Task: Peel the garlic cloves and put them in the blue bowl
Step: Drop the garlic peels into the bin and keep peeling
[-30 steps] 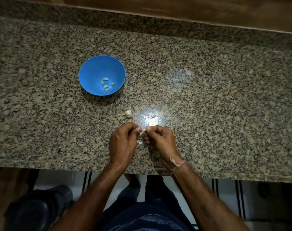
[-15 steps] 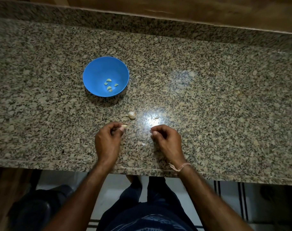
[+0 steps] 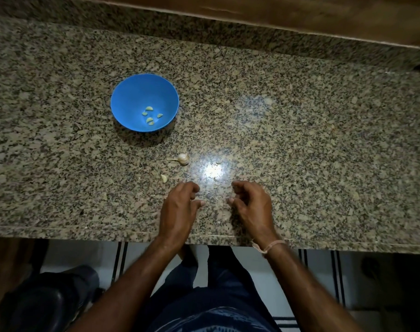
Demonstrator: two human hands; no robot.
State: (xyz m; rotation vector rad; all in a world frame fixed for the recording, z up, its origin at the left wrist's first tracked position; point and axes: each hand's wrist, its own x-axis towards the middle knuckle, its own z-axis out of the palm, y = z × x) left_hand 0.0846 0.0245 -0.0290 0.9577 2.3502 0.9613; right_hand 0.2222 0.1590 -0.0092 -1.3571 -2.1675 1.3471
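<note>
Head view: my left hand [image 3: 179,207] and right hand [image 3: 251,203] hovered over the desk [image 3: 324,152], fingers loosely curled, holding nothing. A clove [image 3: 164,178] lay just beyond my left hand; the garlic bulb [image 3: 183,158] farther; four peeled cloves [image 3: 151,115] in the blue bowl [image 3: 132,92], far left. Next, I judged, picking up that clove.

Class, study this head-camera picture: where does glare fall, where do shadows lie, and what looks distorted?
Head view: glare whitens the counter just beyond the hands; the bowl casts a shadow toward the viewer; the corners are dark; the wide lens bows the counter's straight edges; below the counter, all is dim.
</note>
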